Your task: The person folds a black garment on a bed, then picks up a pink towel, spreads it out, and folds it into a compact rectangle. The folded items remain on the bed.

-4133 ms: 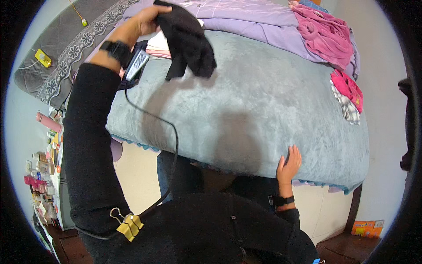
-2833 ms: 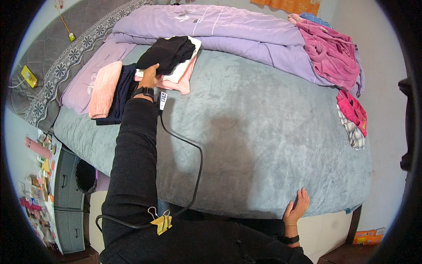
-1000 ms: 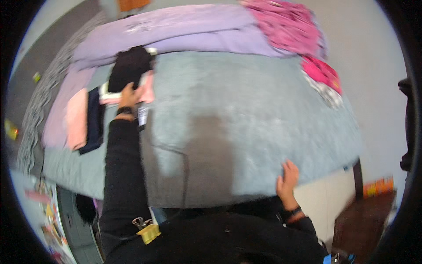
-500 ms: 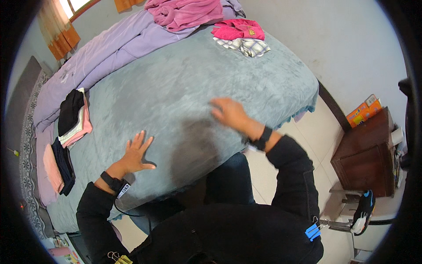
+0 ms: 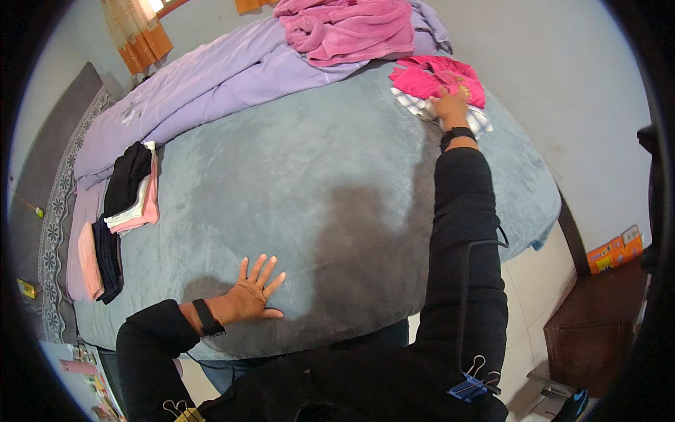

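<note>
Across the bed (image 5: 281, 176), the outstretched right hand (image 5: 452, 107) touches red clothing (image 5: 425, 79), grip hard to tell; the left hand (image 5: 247, 300) lies splayed.

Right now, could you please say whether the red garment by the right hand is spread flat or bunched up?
Bunched up: the red garment lies in loose wrinkles, its outline uneven, the right hand at its near edge.

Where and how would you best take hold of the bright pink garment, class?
Probably by the near folds of the bright pink garment, from above and the person's side: it lies low and crumpled, with checked cloth showing along that edge, where the right hand is.
</note>
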